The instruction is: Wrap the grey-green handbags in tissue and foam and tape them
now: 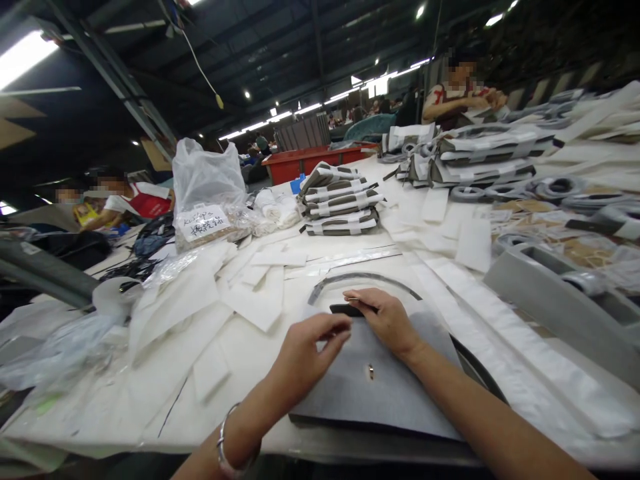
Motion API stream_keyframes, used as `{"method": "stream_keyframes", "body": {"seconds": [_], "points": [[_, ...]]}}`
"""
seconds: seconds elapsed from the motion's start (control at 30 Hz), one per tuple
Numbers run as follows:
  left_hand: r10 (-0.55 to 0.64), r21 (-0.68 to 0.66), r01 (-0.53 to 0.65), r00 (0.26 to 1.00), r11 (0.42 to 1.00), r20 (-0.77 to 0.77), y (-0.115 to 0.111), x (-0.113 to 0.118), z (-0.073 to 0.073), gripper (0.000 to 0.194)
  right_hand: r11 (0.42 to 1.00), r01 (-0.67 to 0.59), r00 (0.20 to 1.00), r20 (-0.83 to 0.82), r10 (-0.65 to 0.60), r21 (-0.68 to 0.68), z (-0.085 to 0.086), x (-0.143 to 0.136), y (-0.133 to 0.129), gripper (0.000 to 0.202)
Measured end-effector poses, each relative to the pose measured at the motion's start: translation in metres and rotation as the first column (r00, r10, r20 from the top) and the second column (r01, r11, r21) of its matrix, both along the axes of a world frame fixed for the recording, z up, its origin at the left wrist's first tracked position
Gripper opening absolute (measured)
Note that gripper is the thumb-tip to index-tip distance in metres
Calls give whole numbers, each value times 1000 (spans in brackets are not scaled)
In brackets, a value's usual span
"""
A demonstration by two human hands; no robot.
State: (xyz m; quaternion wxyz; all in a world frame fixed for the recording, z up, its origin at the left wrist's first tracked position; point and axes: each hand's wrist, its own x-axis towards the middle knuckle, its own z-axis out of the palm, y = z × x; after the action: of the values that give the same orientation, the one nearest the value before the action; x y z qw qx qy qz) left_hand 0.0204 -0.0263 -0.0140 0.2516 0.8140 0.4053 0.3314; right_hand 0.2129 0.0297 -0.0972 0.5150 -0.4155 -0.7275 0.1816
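Note:
My right hand (390, 323) is closed over the far edge of a flat item, its fingertips around a short dark strip (341, 309). My left hand (311, 347) hovers just left of it, thumb and forefinger brought together; whatever is between them is too small to make out. Below both hands lies a sheet of pale grey-white paper (340, 393) over a dark flat item, probably a bag. A small gold metal fitting (371, 372) shows through the paper. A dark curved strap (370, 275) arcs behind my hands and reappears beside my right forearm.
Loose white sheets (260, 293) cover the left of the table. Wrapped dark items (343, 200) are stacked behind. A grey tape dispenser (560, 300) stands right, near rolled straps (555, 187). A labelled plastic bag (207, 193) stands back left. A co-worker (460, 93) works across the table.

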Motion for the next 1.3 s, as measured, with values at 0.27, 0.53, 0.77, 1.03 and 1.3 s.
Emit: {"method": "stream_keyframes", "body": {"seconds": [0.27, 0.53, 0.77, 1.03, 1.3], "points": [[79, 127, -80, 997, 989, 13, 31, 6, -11, 18, 985, -76, 994, 94, 62, 152, -3, 1, 2, 34], [149, 284, -112, 982, 952, -112, 24, 9, -18, 6, 957, -97, 973, 228, 33, 275, -1, -1, 0, 32], [227, 426, -90, 932, 900, -281, 15, 15, -17, 6, 947, -67, 953, 301, -32, 314, -1, -3, -2, 27], [254, 358, -130, 910, 925, -328, 11, 23, -9, 9, 949, -78, 953, 301, -18, 305, 0, -2, -2, 29], [233, 88, -221, 958, 971, -166, 34, 11, -18, 9, 968, -85, 977, 211, 35, 235, -4, -4, -3, 66]]}}
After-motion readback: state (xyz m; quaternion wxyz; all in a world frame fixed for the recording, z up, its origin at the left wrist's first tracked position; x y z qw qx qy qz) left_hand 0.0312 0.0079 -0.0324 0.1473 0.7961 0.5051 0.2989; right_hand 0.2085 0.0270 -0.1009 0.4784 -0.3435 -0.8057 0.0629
